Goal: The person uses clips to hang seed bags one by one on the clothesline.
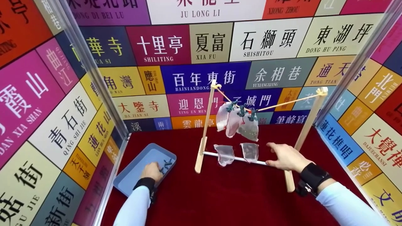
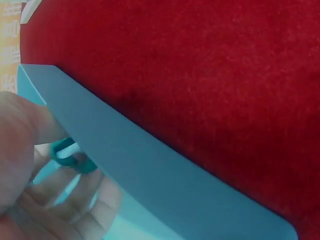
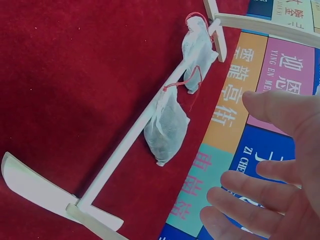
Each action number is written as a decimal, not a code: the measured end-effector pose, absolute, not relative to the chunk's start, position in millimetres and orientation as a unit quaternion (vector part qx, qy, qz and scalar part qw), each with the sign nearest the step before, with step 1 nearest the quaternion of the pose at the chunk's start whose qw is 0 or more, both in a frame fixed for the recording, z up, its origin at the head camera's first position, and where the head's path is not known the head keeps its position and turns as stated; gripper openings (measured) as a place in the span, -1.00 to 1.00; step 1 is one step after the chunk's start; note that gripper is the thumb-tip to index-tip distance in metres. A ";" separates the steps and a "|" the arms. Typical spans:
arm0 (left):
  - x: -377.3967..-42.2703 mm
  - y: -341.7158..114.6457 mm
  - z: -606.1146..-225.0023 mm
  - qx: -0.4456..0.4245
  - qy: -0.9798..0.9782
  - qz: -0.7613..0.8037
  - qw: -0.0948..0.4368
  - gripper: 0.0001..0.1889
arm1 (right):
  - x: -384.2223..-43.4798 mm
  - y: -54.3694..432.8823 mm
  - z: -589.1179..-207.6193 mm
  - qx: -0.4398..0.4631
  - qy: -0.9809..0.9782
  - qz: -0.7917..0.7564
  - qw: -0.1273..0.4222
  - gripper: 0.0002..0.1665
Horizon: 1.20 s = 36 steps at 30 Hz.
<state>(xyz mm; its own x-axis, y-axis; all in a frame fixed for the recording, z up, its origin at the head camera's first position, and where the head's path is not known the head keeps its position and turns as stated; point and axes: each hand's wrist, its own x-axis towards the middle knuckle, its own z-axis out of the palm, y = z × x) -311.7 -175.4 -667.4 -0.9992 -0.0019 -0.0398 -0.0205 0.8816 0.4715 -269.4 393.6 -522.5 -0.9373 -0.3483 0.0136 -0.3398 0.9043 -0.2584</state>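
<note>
My left hand [image 1: 152, 172] is down in the blue tray [image 1: 125, 179]. In the left wrist view its thumb and curled fingers are around a small green clip [image 2: 75, 157], partly hidden by the tray wall. More green clips [image 1: 167, 165] lie beside the fingertips. My right hand [image 1: 287, 157] is held beside the wooden rack with its fingers spread and nothing in them. Two white mesh drawstring bags with red strings, one left [image 1: 225, 154] and one right [image 1: 250, 152], overlap the rack's white bottom rod [image 1: 238, 158]. Three similar bags [image 1: 248, 127] hang from the line by green clips [image 1: 241, 110].
The rack's left post [image 1: 208, 119] and right post [image 1: 309, 122] stand on wooden feet, with a cord [image 1: 287, 103] tied between their tops. Dark red cloth [image 1: 232, 197] covers the table. Printed panels [image 1: 207, 75] enclose the back and sides.
</note>
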 end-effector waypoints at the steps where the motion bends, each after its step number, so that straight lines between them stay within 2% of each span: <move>1: -311.7 -175.5 -666.9 -0.007 0.969 0.249 0.012 -0.91 | -269.2 393.7 -523.2 -0.177 0.975 -0.130 0.014 -0.12; 7: -313.2 -178.0 -667.2 -0.031 0.955 0.295 -0.024 -0.58 | -267.7 391.7 -528.9 -0.188 0.973 -0.135 0.014 -0.15; 9: -314.5 -175.3 -662.5 -0.030 0.950 0.309 -0.047 -0.53 | -266.7 390.5 -530.0 -0.188 0.972 -0.140 0.019 -0.16; 15: -322.5 -150.6 -640.3 0.016 0.929 0.346 -0.131 -0.85 | -263.5 385.3 -531.8 -0.188 0.971 -0.148 0.021 -0.27; 19: -323.3 -123.3 -620.9 0.044 0.916 0.369 -0.148 -0.90 | -263.1 377.2 -532.0 -0.198 0.968 -0.151 0.017 -0.34; 23: -320.6 -93.4 -604.3 0.057 0.892 0.437 -0.100 -0.88 | -264.0 364.5 -531.4 -0.202 0.970 -0.138 0.008 -0.39; 28: -315.8 -58.1 -588.8 0.066 0.837 0.542 -0.019 -0.73 | -266.2 343.8 -531.1 -0.225 0.965 -0.137 -0.008 -0.48; 36: -303.7 -1.3 -572.1 0.114 0.846 0.521 0.013 -0.64 | -266.2 312.9 -534.0 -0.301 0.938 -0.171 -0.028 -0.63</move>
<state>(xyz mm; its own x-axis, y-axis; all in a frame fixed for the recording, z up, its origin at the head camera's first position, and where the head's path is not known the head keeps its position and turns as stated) -303.7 -1.3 -572.1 -0.9736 0.2068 0.0966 0.1793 0.4311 0.8843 -266.2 312.9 -534.0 -0.8169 -0.5556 0.1550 -0.5746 0.7601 -0.3034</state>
